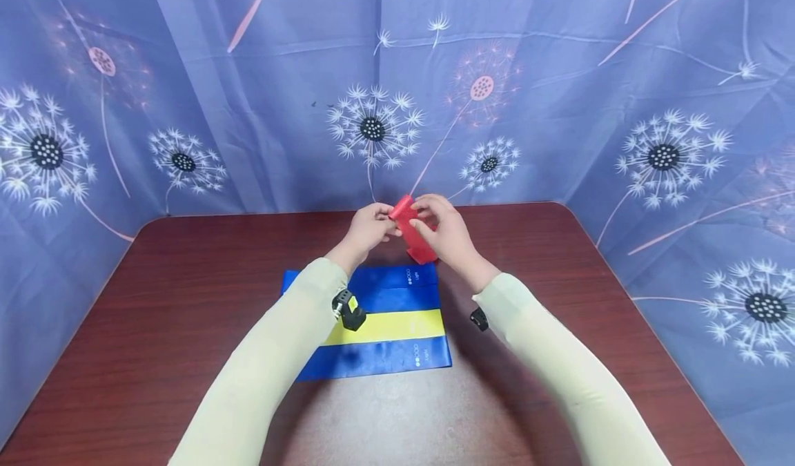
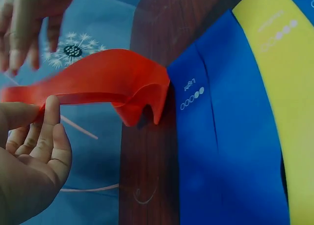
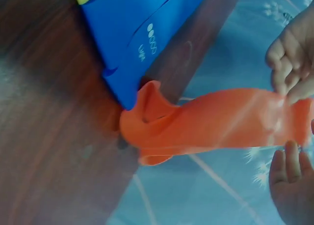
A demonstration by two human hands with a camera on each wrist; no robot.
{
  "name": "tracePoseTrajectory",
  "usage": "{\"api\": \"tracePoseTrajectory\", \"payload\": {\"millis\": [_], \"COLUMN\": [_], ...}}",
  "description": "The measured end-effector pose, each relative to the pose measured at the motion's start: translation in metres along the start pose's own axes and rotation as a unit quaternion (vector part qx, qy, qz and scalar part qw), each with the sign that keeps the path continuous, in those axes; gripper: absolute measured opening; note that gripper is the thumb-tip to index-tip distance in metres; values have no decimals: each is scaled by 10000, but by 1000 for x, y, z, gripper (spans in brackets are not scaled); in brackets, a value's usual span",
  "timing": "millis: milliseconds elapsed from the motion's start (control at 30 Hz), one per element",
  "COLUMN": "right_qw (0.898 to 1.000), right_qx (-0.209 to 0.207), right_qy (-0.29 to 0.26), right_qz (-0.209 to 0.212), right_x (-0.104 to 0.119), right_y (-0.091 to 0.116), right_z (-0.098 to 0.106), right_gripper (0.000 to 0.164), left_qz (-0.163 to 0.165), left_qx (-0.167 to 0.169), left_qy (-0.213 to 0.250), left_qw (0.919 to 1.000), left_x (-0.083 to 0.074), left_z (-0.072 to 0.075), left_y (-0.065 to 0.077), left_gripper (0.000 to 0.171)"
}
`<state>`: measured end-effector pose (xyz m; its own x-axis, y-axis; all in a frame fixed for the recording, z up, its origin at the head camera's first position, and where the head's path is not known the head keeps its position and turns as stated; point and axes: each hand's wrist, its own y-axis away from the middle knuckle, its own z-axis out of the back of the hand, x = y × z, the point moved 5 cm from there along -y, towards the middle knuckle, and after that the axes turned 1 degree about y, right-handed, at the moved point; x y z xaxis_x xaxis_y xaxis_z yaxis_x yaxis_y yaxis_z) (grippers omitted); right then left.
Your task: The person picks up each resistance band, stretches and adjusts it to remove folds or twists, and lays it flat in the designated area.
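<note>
A red elastic exercise band [image 1: 422,245] rises from the far part of the table, its upper end rolled or folded over. My left hand [image 1: 369,228] pinches one edge of it between thumb and fingers, plainest in the left wrist view, where the left hand [image 2: 37,161] is at the lower left. My right hand [image 1: 448,231] is on the band's other side, thumb and fingers spread apart. In the left wrist view the right hand's fingers [image 2: 22,38] point down beside the band. The band's lower end bends against the tabletop near a blue band.
Nearer me lie flat a blue band [image 1: 385,299], a yellow band [image 1: 404,325] and another blue band [image 1: 379,359], side by side on the brown table [image 1: 186,314]. A blue dandelion-print curtain [image 1: 298,107] surrounds the table's back and sides.
</note>
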<state>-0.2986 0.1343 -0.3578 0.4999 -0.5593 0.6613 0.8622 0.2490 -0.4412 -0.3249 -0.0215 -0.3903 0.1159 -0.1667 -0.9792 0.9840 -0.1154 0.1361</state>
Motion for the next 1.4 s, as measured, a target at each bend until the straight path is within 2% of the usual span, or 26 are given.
{"api": "tracePoseTrajectory", "payload": {"millis": [100,233,333,467,567,733,967,1100,1233,1400], "right_qw": [9978,9848,9749,9686,9675,9692,9659,9626,9586,9592], "right_qx": [183,976,1379,1474,1412,1057,314,13,-240,-155], "right_qy": [-98,282,506,259,222,609,902,781,656,-48], "right_qz": [-633,-1406,-1671,-1985,-2088,-2139,-2406,-2592,-2760,-2822], "right_x": [-18,-48,-66,-79,-84,-93,-103,-101,-100,-96], "right_y": [0,3,6,9,8,7,8,7,5,4], "right_z": [0,-8,-16,-26,-33,-35,-22,-13,-6,-9], "right_gripper": [46,64,64,55,46,29,20,23,26,30], "left_qz": [188,425,475,403,348,316,329,357,322,428], "left_qx": [-43,-13,30,67,61,54,39,90,-31,-129], "left_qy": [139,349,495,656,709,644,248,85,-134,-579], "left_qw": [9997,9985,9976,9970,9969,9974,9991,9993,9994,9973], "left_x": [0,-2,-3,-5,-7,-7,3,14,22,30], "left_z": [7,15,19,23,27,34,48,55,64,75], "left_y": [0,0,0,0,1,0,1,1,3,5], "left_gripper": [33,36,36,31,25,17,27,34,37,36]}}
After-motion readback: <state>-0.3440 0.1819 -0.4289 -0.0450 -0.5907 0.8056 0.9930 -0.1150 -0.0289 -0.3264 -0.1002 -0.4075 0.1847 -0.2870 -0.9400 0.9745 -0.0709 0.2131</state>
